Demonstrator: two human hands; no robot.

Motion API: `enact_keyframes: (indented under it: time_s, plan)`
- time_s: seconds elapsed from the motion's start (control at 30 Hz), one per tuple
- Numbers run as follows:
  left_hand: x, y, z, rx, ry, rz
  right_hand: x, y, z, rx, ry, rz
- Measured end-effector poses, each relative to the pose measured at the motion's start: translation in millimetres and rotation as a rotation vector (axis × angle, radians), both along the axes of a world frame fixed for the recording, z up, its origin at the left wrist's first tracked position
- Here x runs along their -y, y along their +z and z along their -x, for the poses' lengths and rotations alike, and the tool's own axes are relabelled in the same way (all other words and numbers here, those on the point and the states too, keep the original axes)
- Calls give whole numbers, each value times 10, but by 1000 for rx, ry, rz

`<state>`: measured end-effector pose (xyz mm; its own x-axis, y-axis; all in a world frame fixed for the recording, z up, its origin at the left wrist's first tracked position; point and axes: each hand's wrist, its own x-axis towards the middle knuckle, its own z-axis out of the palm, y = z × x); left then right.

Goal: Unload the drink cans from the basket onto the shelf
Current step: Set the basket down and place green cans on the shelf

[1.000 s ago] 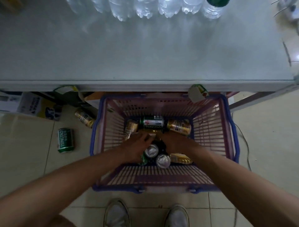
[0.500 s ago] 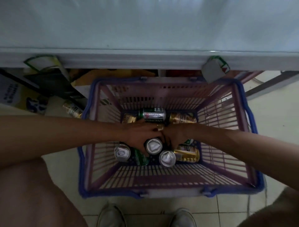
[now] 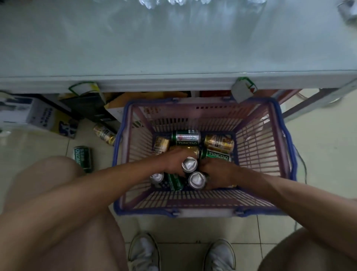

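The pink basket (image 3: 257,147) with a blue rim stands on the floor below the pale grey shelf (image 3: 173,48). Several green and gold drink cans lie or stand in its bottom. My left hand (image 3: 172,161) wraps an upright can (image 3: 189,164) whose silver top shows. My right hand (image 3: 217,174) curls around a second upright can (image 3: 197,180) just in front of it. A third upright can (image 3: 156,177) stands to the left. A green Tsingtao can (image 3: 186,137) and a gold can (image 3: 219,143) lie at the far end.
Water bottles (image 3: 173,2) line the back of the shelf. A green can (image 3: 82,159) and a gold can (image 3: 104,134) lie on the floor tiles left of the basket. Cartons (image 3: 36,116) sit under the shelf at left. My knees and white shoes (image 3: 144,253) frame the basket.
My right hand has drawn back toward me onto the nearer upright can, covering the gold can at the front right. My left hand stays on the middle upright can. The view has tilted up.
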<state>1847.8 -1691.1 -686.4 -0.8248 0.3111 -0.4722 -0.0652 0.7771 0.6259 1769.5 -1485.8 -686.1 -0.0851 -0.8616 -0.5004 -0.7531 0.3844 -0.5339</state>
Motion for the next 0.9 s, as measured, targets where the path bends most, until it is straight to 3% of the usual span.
enact_keyframes:
  time_s: [0.3, 0.43, 0.6, 0.73, 0.9]
  plan:
    - [137, 304, 1, 24, 415, -62, -39, 238, -266, 122, -433, 195]
    - [321, 680, 128, -15, 584, -201, 33, 534, -169, 344, -733, 250]
    - [464, 1212, 240, -146, 724, -310, 185, 1047, -85, 508, -888, 530]
    - [504, 1571, 298, -164, 733, -263, 267, 1316, -71, 462, -892, 654]
    - [693, 2043, 291, -142, 569, -209, 390, 1622, 43, 383, -912, 787]
